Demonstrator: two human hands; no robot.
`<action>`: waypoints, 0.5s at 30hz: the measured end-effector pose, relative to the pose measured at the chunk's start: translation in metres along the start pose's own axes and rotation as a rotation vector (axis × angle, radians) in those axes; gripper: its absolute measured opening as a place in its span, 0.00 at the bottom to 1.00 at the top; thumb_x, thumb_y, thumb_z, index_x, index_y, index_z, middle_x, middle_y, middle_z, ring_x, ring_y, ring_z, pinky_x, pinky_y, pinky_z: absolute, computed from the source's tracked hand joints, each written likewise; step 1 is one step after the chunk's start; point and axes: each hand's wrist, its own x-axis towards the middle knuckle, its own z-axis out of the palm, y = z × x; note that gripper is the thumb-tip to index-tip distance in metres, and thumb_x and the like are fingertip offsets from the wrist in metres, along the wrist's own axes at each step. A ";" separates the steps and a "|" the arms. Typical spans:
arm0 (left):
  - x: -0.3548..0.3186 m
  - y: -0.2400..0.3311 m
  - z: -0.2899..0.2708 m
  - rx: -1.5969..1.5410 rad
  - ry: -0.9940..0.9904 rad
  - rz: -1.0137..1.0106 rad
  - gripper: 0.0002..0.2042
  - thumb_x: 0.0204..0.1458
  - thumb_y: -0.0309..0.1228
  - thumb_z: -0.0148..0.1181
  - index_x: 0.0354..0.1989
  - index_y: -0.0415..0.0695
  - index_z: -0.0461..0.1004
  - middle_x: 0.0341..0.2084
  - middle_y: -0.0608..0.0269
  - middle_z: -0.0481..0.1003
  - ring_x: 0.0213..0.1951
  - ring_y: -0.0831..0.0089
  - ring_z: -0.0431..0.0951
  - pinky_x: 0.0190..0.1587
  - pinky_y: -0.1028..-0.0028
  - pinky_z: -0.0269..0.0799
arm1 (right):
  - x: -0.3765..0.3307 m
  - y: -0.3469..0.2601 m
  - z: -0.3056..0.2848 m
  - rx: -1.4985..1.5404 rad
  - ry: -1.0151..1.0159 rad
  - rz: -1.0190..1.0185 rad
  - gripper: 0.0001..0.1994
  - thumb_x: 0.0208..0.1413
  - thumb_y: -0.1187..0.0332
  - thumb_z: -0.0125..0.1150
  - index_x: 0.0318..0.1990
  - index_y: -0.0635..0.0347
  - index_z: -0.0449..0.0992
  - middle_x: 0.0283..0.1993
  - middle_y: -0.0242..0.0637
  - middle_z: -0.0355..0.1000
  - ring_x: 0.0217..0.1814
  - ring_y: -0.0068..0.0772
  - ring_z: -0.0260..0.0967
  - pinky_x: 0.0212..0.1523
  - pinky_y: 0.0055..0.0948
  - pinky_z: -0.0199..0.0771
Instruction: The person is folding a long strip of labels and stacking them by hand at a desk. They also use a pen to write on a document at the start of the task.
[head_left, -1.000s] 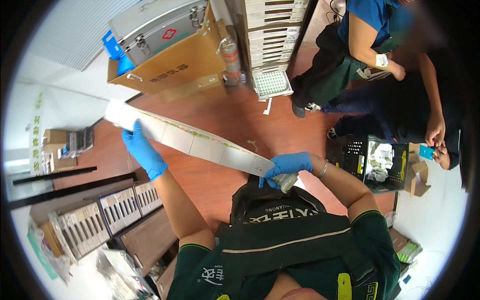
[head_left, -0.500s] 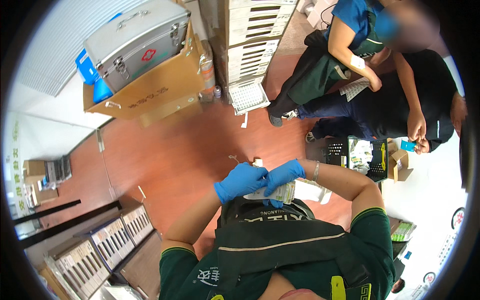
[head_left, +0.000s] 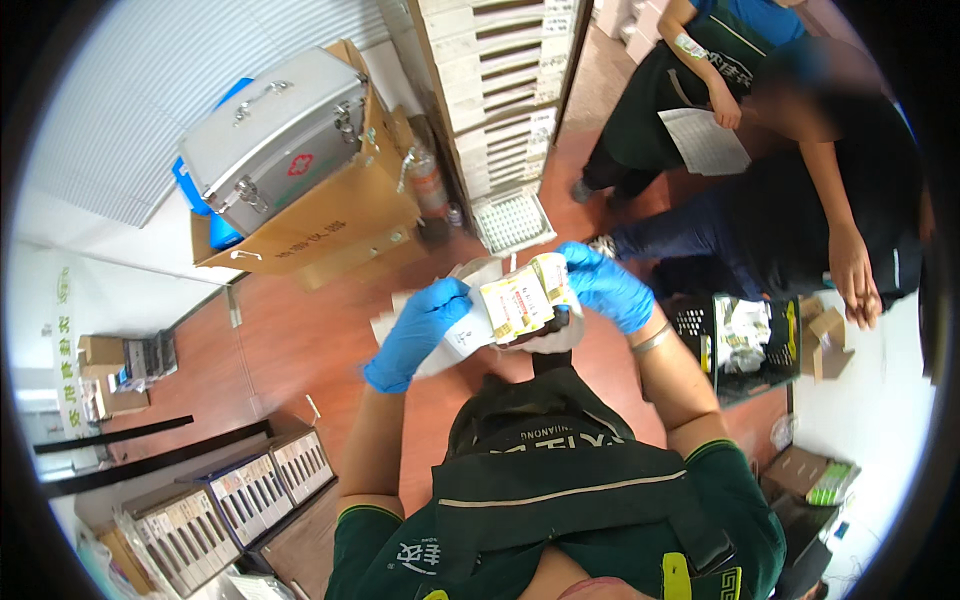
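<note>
Both my hands wear blue gloves and hold a bunched-up strip of small white and yellow packets (head_left: 520,302) in front of my chest. My left hand (head_left: 425,325) grips the crumpled white end of the strip on the left side. My right hand (head_left: 605,285) pinches the folded stack of packets from the right. The packets sit pressed together between the two hands, their printed faces toward me. My dark green apron fills the lower middle of the view.
A cardboard box (head_left: 320,225) with a silver metal case (head_left: 275,135) on it stands at the upper left. A white basket (head_left: 512,220) lies on the red-brown floor by stacked drawers. Two people stand at the upper right near a black crate (head_left: 745,345). Racks of small boxes (head_left: 235,495) sit at lower left.
A second ago the strip was stretched long between my spread hands. My hands came together, folding it into a compact bundle, and have raised it.
</note>
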 end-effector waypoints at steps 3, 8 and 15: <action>0.023 0.022 0.029 -0.396 0.136 -0.076 0.15 0.56 0.22 0.49 0.52 0.37 0.70 0.46 0.63 0.74 0.46 0.75 0.74 0.53 0.75 0.69 | 0.021 0.005 0.018 -0.135 0.043 -0.126 0.20 0.58 0.75 0.54 0.59 0.63 0.66 0.60 0.38 0.65 0.59 0.28 0.64 0.61 0.28 0.63; 0.071 0.031 0.092 -0.398 0.385 -0.041 0.06 0.57 0.26 0.50 0.38 0.41 0.73 0.33 0.69 0.72 0.36 0.82 0.70 0.41 0.78 0.68 | 0.034 -0.003 0.037 0.502 0.177 -0.246 0.24 0.65 0.69 0.43 0.67 0.64 0.54 0.67 0.41 0.57 0.69 0.35 0.54 0.69 0.32 0.50; 0.159 0.049 0.132 -0.237 0.310 -0.047 0.06 0.58 0.27 0.51 0.39 0.40 0.73 0.30 0.70 0.71 0.35 0.83 0.68 0.39 0.80 0.66 | 0.016 -0.027 -0.030 0.132 0.367 -0.192 0.33 0.58 0.69 0.54 0.69 0.62 0.48 0.65 0.38 0.56 0.67 0.31 0.54 0.65 0.30 0.56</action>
